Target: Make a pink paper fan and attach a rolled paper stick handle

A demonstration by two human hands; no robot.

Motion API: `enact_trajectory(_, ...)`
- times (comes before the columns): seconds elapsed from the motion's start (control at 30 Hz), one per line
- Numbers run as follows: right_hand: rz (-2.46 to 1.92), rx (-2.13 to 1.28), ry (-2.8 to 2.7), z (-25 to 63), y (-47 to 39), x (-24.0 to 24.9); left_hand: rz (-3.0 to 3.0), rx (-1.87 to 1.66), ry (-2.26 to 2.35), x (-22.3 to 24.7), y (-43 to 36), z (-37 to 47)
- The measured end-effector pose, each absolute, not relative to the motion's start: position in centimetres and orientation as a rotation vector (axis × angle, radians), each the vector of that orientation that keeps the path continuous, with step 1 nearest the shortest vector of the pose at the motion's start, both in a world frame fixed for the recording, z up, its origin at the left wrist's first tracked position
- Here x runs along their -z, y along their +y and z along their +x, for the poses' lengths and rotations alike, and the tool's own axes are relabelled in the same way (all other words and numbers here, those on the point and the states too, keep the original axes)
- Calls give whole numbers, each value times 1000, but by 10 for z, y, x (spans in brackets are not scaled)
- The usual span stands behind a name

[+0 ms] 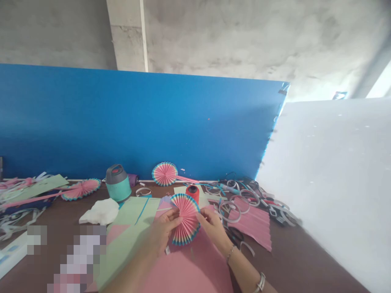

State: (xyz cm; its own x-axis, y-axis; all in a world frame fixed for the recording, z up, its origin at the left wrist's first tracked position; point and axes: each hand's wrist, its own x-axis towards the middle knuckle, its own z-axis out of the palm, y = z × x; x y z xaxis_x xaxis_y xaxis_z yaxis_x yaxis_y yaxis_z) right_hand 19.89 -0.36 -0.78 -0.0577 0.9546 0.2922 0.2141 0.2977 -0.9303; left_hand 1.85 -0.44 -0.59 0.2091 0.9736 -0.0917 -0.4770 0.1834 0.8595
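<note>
A round pleated paper fan [188, 221], pink with a cream-and-blue rim, is held between two bare hands above a pink paper sheet [189, 268]. The left hand [165, 226] pinches the fan's left side, thumb on the folds near the hub; the right hand [214, 228] sets its fingertips at the opposite rim, though whether they close on the edge or merely steady it cannot be told. The paper looks very light and dry enough not to slip, stiff along each fold, springy across them, and easily crushed by a hard squeeze. The gathered centre, where the pleats bunch thickest, likely offers the surest hold; the thin coloured edge calls for a soft touch, as it may crease or tear. Just beyond the grip stands a red thread spool [193, 193], and farther out, near the blue partition [171, 122], rests a second paper fan [165, 174] with a long handle. Left of the grip lie a pale green paper sheet [120, 246] and a crumpled white wad [100, 211]; to its right, a pink pleated sheet [256, 226] spreads across the tabletop.
</note>
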Motion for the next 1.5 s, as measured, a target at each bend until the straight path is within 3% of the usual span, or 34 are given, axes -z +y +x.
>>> enact_trajectory(0.4, -1015, -1140, -1279, 193, -11, -5, 805, -1069, 524, -15, -22, 19)
enact_trajectory(0.83, -1022, -1224, -1380, 199, -13, -9, 939, -1220, 725, -14, -14, 19)
enact_trajectory(1.5, -1017, -1098, -1474, 191, -19, -8, 1083, -1196, 878, -15, -30, 35)
